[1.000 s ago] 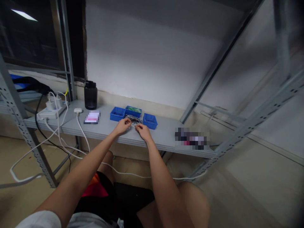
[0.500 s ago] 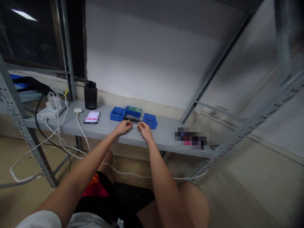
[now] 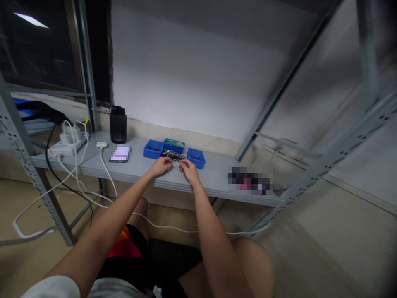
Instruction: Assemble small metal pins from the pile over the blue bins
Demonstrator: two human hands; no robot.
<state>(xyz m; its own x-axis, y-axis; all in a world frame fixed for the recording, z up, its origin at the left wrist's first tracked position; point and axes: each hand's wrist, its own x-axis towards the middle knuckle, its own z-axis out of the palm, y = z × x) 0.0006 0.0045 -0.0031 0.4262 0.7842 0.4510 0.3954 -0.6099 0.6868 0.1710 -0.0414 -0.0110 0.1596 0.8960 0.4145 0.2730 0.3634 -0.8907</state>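
Note:
My left hand (image 3: 161, 166) and my right hand (image 3: 188, 170) face each other just above the grey shelf, fingers pinched, with a narrow gap between them. What each pinch holds is too small to make out. Right behind my fingers lies a pile of thin black and silvery pieces (image 3: 172, 155). Around it stand three small blue bins: the left bin (image 3: 151, 154) with dark contents, the back bin (image 3: 174, 144) with something green inside, and the right bin (image 3: 196, 159), near my right hand, with small bits I cannot identify.
A dark bottle (image 3: 118, 125) stands at the back left, with a phone (image 3: 120, 153) lying before it. White cables run from a power strip (image 3: 70, 145) over the shelf's front edge. At the right end sits a blurred dark object (image 3: 249, 181). Metal posts (image 3: 273, 89) frame the shelf.

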